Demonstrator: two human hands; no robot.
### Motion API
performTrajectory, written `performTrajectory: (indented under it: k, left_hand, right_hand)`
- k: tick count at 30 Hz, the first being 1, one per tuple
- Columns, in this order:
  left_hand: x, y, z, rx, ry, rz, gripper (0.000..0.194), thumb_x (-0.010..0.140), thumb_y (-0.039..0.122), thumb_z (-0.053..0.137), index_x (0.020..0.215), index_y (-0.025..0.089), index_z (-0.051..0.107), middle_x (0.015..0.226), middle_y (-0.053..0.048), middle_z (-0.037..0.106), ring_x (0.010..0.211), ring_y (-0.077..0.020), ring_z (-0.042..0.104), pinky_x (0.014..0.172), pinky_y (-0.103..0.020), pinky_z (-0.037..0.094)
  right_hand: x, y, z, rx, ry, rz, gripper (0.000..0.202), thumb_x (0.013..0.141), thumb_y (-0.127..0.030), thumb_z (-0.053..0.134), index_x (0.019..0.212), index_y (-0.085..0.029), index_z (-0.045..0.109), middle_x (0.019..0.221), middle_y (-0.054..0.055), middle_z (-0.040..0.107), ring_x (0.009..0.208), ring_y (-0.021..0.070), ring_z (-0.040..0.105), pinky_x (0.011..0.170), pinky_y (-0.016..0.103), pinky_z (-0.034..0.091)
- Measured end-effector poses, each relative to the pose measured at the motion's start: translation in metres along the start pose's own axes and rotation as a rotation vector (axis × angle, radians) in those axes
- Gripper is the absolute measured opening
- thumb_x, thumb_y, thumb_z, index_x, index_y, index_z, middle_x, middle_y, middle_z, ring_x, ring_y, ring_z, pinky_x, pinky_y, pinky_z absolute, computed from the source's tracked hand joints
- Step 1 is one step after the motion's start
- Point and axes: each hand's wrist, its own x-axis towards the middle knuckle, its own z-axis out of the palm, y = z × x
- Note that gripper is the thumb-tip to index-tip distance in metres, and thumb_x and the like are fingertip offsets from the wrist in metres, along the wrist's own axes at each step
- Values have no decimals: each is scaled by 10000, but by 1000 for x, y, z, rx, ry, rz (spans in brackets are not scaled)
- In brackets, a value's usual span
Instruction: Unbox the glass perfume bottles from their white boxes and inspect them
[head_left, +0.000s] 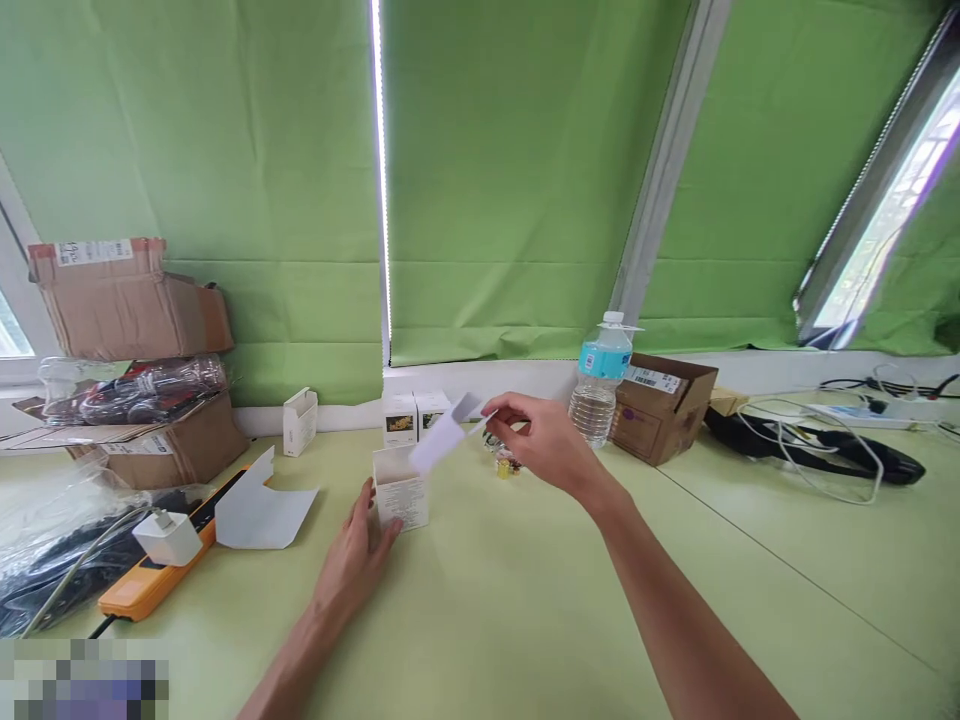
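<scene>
A small white printed box [402,502] stands upright on the table, its top open. My left hand [362,540] is closed around its lower part, thumb on the front and fingers at the left side. Pinched in my right hand [536,435] is a folded white paper [439,440], slightly blurred, which slants down to the box's open top. Whether its lower end is inside the box I cannot tell. Behind these stand two white boxes [400,421] with dark pictures. Small shiny items with a yellow piece [503,468] lie beneath my right hand, partly hidden by it.
Another small white box [300,423] and a cut white sheet [262,508] are at the left, beside an orange power strip [135,592] with a white plug. Cardboard boxes [120,310] are stacked behind. A water bottle [602,385], a brown carton [660,408] and cables [817,450] occupy the right.
</scene>
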Motion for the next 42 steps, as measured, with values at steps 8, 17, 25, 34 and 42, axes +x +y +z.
performTrajectory:
  k: [8,17,25,34,42]
  left_hand:
    - [-18,46,-18,38,288,349,416,916,355,491,1316,255,434,1356,-86,494,1291,-257,427,1077,-446,353]
    - [-41,99,-33,-343,-98,28,444,822,579,555,1095,234,615,1076,-60,678,941,-270,623,716,-312,538]
    - [-53,116,-28,-2,18,756,134,773,230,709,886,283,661,807,3,738,681,-178,692,697,-284,581]
    - [-75,105,6,-27,-60,813,327,914,444,503,1202,338,618,1128,-36,701,1080,-250,645,1004,-437,487]
    - [-61,113,-27,-102,230,338,264,927,370,446,932,333,708,1165,-41,644,1238,-300,466,1015,-542,413]
  right_hand:
    - [-6,-9,-8,39,-349,-5,280,734,-99,453,794,-200,708,779,8,702,683,135,612,594,220,453]
    - [-13,-27,-9,73,-446,-16,335,718,-117,483,853,-232,768,828,3,730,691,152,610,550,229,426]
    - [-4,-10,-15,399,-331,173,322,799,-261,536,1023,-158,744,829,49,735,664,155,635,544,249,491]
    - [0,-10,-13,383,39,57,271,807,-327,617,1015,-210,746,1043,65,732,973,223,660,808,335,539]
    - [-6,-28,-16,415,39,-16,227,805,-354,645,966,-243,759,1013,49,740,972,231,675,835,357,558]
